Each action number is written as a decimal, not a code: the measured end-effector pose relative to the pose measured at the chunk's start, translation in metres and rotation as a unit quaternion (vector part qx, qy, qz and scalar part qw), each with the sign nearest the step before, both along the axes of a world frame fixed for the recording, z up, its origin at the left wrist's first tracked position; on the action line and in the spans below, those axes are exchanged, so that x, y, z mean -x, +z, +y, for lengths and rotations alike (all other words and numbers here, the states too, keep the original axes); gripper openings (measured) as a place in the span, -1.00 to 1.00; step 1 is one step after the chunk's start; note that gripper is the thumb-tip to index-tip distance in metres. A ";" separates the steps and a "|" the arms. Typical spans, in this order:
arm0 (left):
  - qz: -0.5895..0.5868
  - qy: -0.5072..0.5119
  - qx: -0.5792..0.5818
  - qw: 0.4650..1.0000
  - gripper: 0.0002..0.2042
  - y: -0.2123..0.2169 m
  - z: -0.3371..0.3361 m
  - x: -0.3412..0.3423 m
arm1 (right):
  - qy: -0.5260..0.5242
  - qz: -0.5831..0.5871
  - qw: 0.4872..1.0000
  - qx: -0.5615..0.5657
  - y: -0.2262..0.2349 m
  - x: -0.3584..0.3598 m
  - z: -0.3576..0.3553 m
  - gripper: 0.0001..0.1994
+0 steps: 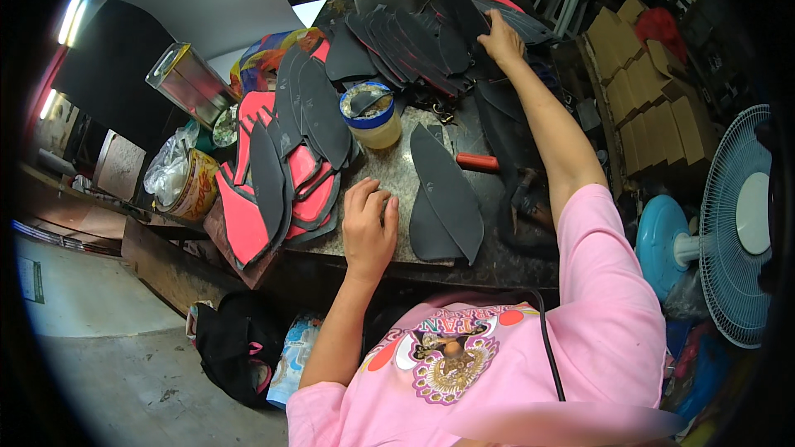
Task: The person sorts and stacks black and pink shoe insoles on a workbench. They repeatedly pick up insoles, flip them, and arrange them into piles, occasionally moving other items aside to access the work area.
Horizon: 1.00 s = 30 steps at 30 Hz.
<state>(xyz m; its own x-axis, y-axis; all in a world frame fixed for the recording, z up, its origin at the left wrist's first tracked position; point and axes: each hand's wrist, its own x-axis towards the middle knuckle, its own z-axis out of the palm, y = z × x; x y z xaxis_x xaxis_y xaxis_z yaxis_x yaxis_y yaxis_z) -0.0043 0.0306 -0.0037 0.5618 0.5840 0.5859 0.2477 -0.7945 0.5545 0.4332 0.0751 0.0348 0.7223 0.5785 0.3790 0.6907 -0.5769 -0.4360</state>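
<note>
My right hand reaches to the far side of the bench, its fingers bent onto the edge of a black leaf-shaped piece in the far pile. My left hand rests on the pale speckled board, fingers loosely bent, thumb apart, holding nothing. Two flat black cut pieces overlap on the board to its right. Beyond the left hand stands a blue-rimmed jar of yellowish stuff with a dark scrap on top. Black and pinkish-red cut pieces lie heaped to the left.
A red-handled tool lies right of the black pieces. At the back left stand a metal can and a yellow tub with a plastic bag. Cardboard boxes and a blue fan flank the right side.
</note>
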 end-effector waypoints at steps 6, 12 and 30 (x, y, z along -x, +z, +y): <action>-0.008 0.001 -0.002 1.000 -0.90 -0.002 0.001 -0.001 | 0.061 -0.144 0.988 -0.016 0.024 0.003 -0.018 -0.45; -0.009 0.003 -0.013 1.000 -0.87 -0.004 0.001 0.000 | 0.057 -0.061 0.993 0.079 -0.007 0.025 -0.045 -0.47; -0.146 -0.231 0.505 0.819 -0.44 0.042 0.008 -0.100 | 0.273 0.485 0.720 -0.416 0.003 0.199 -0.128 -0.58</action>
